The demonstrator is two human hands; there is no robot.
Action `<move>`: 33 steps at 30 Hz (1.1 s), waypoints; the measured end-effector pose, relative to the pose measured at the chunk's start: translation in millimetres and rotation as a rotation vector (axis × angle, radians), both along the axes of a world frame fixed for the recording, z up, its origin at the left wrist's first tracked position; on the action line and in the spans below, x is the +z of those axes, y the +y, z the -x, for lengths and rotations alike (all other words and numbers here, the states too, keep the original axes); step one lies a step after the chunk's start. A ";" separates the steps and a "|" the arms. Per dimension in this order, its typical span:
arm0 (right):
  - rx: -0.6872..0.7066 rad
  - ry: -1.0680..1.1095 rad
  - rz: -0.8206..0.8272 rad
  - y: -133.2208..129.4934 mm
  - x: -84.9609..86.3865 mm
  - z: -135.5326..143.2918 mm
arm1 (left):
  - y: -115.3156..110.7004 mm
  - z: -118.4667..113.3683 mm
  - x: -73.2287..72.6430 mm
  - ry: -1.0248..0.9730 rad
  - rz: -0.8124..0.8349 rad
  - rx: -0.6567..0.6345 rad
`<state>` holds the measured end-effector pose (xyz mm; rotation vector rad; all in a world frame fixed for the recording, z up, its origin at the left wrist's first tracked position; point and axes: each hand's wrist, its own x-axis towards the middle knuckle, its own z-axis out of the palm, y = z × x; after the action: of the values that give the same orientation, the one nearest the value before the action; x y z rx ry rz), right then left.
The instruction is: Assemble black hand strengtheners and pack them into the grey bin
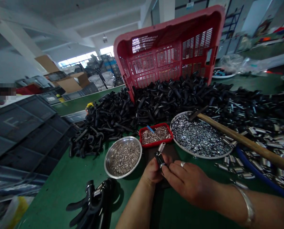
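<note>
Both hands meet at the middle of the green table. My left hand (153, 170) is closed around a small black part (160, 159), from whose top a metal spring (161, 147) sticks up. Fingers of my right hand (189, 179), which wears a ring and a bracelet, press on the same black part from the right. A red tray of small metal pins (156, 135) lies just beyond the hands, with a blue piece in it. To the left stands a steel bowl of small rings (125, 158). A round dish of washers (201, 136) is at the right.
Black handle parts (165, 98) are heaped before a tipped red crate (153, 60). A wooden-handled hammer (242, 139) rests across the dish. Springs (237, 167) lie at right; assembled black clamps (91, 206) at front left. Grey crates (25, 127) stand beside the table.
</note>
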<state>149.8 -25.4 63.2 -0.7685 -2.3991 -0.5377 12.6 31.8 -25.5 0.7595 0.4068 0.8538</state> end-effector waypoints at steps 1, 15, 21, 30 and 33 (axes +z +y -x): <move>-0.021 0.029 0.025 0.6 -2.0 0.7 | 0.2 0.1 1.2 0.012 -0.005 0.008; -0.299 0.456 0.831 57.5 -47.6 -24.5 | 0.7 -25.0 21.5 0.346 0.071 0.400; -0.333 0.357 1.102 59.7 -40.3 -26.2 | 1.7 -15.8 27.7 0.399 0.055 0.367; -0.350 0.271 0.893 44.3 -49.2 -20.3 | -8.2 -7.2 29.9 0.460 0.127 0.365; -0.375 0.312 0.727 40.3 -47.4 -17.2 | -7.6 -3.2 31.9 0.470 0.127 0.328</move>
<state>167.0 15.0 15.7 -1.4976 -2.1409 0.3430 15.7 24.2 6.3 0.7844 1.0163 0.9401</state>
